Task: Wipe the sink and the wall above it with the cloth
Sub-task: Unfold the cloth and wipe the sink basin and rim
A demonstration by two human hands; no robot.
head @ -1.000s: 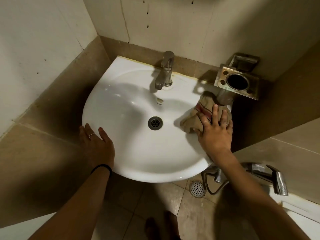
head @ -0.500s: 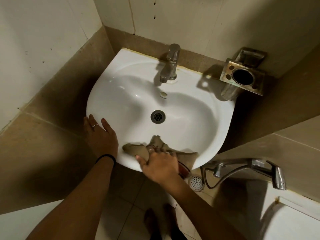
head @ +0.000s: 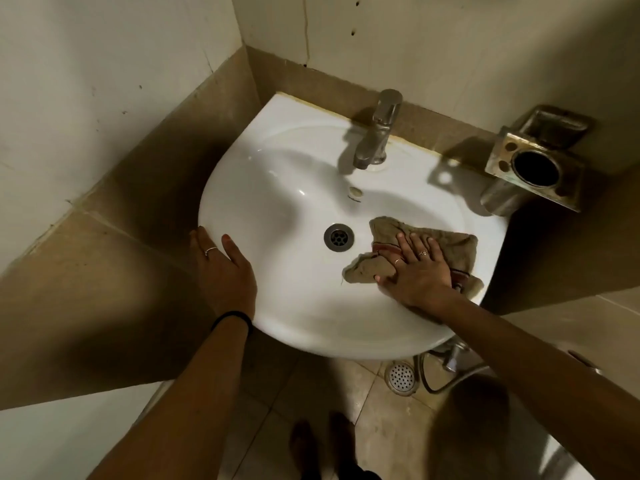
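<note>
A white ceramic sink (head: 277, 188) is fixed in a corner, with a round metal drain (head: 338, 236) in its bowl. A crumpled beige cloth (head: 450, 245) with a red stripe lies inside the bowl, to the right of the drain. My right hand (head: 417, 271) presses flat on the cloth, fingers spread. My left hand (head: 223, 271) rests on the sink's left front rim and holds nothing else. The pale wall (head: 433, 43) rises above the sink behind the tap.
A metal tap (head: 377, 133) stands at the sink's back edge. A tarnished metal toothbrush holder (head: 535, 168) and soap dish (head: 554, 124) hang on the wall at right. Below the sink are a floor drain (head: 400, 377), a hose, and my feet (head: 322, 441) on tiles.
My right hand has slid the cloth from the sink's right side to the front rim, then back into the bowl right of the drain. The left hand stays on the rim.
</note>
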